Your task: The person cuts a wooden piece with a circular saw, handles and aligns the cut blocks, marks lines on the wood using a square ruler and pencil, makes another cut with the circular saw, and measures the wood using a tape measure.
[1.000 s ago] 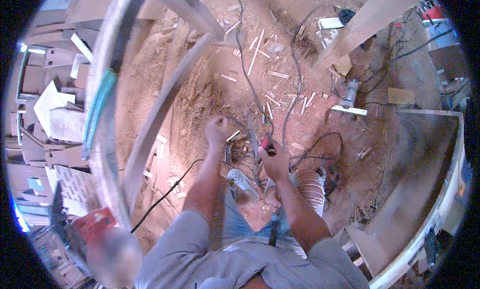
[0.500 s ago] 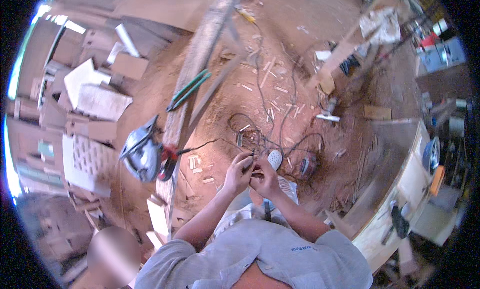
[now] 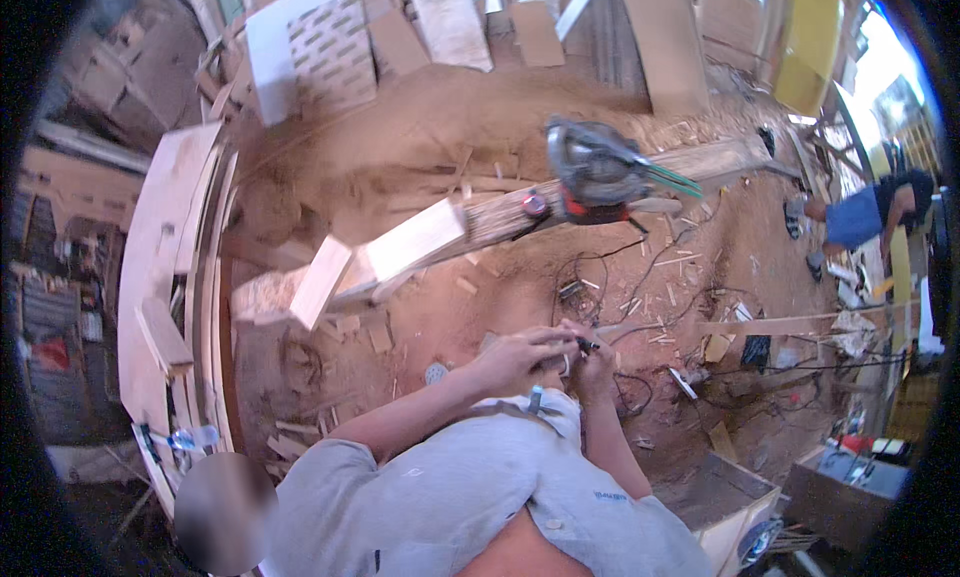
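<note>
My left hand [image 3: 520, 357] reaches in from the left, its fingers bent and their tips meeting my right hand [image 3: 597, 372] in front of my waist. Between the two is a small dark pen-like thing [image 3: 588, 346], partly covered by the fingers. Both hands look closed on it, though the left fingertips are blurred. Ahead of them a grey and red power saw [image 3: 595, 167] rests on a long wooden beam [image 3: 505, 217].
Green strips [image 3: 675, 180] lie beside the saw. Pale board offcuts [image 3: 418, 239] sit on the beam's left end. Dark cables [image 3: 640, 262] and wood scraps cover the earth floor. Stacked panels [image 3: 165, 277] stand left. Another person in blue shorts [image 3: 853, 219] is at the far right.
My view has swung left, so the saw and beam now lie across in front of me. My hands stay together at the small dark thing, and the left has shifted across toward the right.
</note>
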The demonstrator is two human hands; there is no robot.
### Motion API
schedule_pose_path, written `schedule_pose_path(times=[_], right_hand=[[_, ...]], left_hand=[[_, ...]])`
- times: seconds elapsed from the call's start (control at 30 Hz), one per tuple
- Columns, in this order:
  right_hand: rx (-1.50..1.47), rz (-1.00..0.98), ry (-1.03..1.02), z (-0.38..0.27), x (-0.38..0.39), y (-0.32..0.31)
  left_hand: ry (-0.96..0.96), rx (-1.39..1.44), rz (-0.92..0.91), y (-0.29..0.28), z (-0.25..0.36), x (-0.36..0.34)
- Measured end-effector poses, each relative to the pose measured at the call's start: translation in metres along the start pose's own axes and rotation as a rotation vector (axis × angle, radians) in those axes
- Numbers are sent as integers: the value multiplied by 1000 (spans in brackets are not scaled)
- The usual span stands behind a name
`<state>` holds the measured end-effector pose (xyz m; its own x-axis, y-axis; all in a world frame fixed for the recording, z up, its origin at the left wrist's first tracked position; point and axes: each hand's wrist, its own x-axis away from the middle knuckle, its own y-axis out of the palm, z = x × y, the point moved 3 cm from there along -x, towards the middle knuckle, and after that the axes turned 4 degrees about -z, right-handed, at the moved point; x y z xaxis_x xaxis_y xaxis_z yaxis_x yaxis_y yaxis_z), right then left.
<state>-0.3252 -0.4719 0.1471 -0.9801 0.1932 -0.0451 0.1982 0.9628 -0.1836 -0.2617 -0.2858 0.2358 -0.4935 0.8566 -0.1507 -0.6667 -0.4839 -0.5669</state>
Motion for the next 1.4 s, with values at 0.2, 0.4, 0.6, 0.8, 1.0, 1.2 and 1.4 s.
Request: schedule_pose_path(times=[0.2,0.4,0.6,0.8,1.0,1.2,1.4], right_hand=[[376,-59,-197,-93,4,149],[471,-524,-366,-99,18,280],[359,-686,-349,-101,5,335],[346,-768,-267,-95,-43,332],[100,-505,-27,-36,-97,319],[224,-168,157,60,-136,266],[294,26,513,103,-150,262]], left_hand=[[-319,194,359,-76,-62,198],[-744,1165,1006,-141,-90,320],[-747,1552,1246,-147,-140,366],[-743,1713,1401,-137,-184,351],[-804,1455,1209,-154,-210,290],[-932,388,759,-152,-307,242],[-629,-203,492,-192,-338,154]])
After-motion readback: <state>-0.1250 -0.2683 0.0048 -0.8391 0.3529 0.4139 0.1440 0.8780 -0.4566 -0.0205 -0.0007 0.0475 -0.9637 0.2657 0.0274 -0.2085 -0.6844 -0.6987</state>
